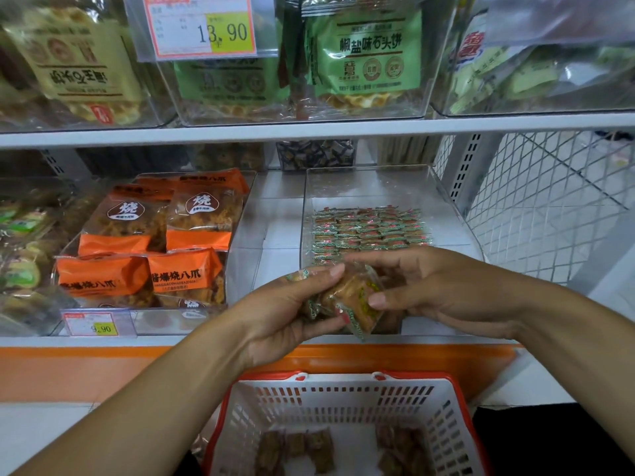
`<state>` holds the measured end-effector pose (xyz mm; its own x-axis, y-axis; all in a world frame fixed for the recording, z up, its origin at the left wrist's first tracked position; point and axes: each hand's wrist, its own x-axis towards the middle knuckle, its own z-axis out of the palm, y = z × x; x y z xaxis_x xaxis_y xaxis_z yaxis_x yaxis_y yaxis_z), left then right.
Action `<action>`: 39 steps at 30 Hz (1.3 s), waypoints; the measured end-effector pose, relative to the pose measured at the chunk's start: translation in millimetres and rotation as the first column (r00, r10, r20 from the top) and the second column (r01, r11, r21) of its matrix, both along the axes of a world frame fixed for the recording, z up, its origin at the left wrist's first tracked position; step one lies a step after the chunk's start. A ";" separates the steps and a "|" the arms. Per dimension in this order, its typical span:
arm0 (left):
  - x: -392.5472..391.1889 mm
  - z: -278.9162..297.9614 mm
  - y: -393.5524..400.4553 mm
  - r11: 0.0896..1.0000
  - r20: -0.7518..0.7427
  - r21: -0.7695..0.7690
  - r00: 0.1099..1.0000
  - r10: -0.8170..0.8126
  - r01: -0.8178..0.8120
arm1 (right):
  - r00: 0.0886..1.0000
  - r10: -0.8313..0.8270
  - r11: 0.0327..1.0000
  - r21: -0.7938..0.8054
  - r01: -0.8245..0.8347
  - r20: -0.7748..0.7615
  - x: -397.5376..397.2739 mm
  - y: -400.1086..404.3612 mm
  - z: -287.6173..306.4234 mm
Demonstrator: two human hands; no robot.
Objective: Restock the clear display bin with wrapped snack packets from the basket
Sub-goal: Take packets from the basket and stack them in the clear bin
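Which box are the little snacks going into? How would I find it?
Find the lower white shelf, above the red-rimmed basket. On its right side, beside the wire mesh, sits the clear bin. Unlike the bin of big orange bags to its left, it holds tidy rows of tiny green-edged packets.

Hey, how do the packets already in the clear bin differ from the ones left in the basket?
The packets in the clear bin lie in neat flat rows; the packets in the basket lie loose in scattered clumps. The bin's form a wide layer; the basket's are few. Both look like small clear-wrapped brown snacks.
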<state>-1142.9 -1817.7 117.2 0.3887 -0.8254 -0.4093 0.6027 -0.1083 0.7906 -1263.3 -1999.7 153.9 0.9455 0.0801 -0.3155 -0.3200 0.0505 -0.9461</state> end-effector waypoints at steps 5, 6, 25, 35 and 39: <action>-3.6 1.2 -4.0 0.991 -0.020 -0.022 0.991 0.130 -0.131 | 1.000 0.016 0.999 0.047 -0.016 0.002 -1.2 -2.2 -1.1; -3.4 2.1 -4.7 0.985 -0.038 -0.027 0.985 0.169 -0.170 | 1.000 0.001 0.999 0.048 -0.001 0.008 -1.3 -2.4 -0.8; -19.6 -6.3 -14.1 0.928 0.034 -0.138 0.935 0.352 -0.345 | 0.937 0.010 0.438 -0.844 0.309 0.349 5.3 11.0 -3.1; -26.2 -20.1 -40.4 0.910 0.270 -0.135 0.869 0.415 -0.392 | 0.954 -0.077 0.291 -0.908 0.301 0.291 4.1 -46.0 20.9; -28.2 -25.6 -48.5 0.930 0.367 -0.129 0.855 0.368 -0.344 | 0.958 -0.110 0.054 -0.961 0.272 0.265 16.2 -85.7 21.0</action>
